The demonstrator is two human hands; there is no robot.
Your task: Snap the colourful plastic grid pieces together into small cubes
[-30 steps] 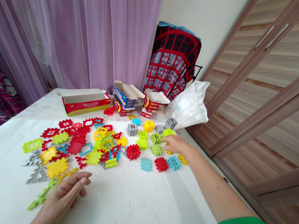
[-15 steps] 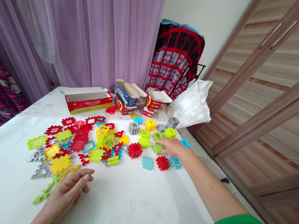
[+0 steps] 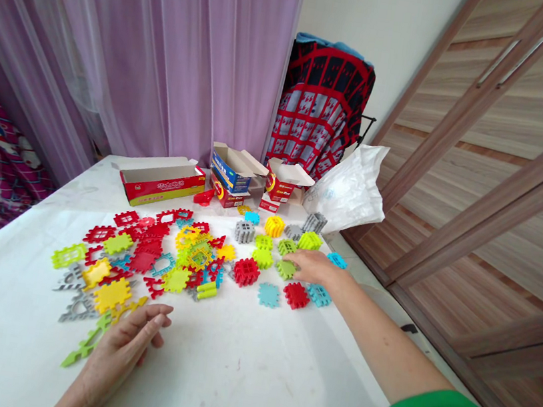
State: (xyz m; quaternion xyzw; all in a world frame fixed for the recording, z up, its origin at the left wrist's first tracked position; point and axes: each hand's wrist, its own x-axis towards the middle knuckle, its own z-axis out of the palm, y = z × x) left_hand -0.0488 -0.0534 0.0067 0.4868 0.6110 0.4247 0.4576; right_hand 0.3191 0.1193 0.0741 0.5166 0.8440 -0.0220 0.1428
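Many colourful plastic interlocking pieces lie on a white table (image 3: pixel 227 372). My right hand (image 3: pixel 312 266) reaches across it, palm down, with its fingertips closed on a green block (image 3: pixel 286 269). Around that block sit a red block (image 3: pixel 246 272), a red piece (image 3: pixel 295 295) and blue pieces (image 3: pixel 268 295) (image 3: pixel 337 260). My left hand (image 3: pixel 122 348) rests on the table nearer to me, fingers stretched out and holding nothing. It lies beside a long green piece (image 3: pixel 82 349), below a spread of flat red, yellow and grey pieces (image 3: pixel 143 256).
Open cardboard boxes stand at the table's far edge: a red one (image 3: pixel 161 181), a blue one (image 3: pixel 230 171) and a small red one (image 3: pixel 279 184). A white plastic bag (image 3: pixel 349 191) lies at the far right corner. Behind are purple curtains, a chair draped in red patterned cloth (image 3: pixel 320 109), and wooden wardrobe doors on the right.
My right hand has drawn back a little to the left, from the pale green block to the green block, uncovering a blue piece on its right. My left hand has barely moved.
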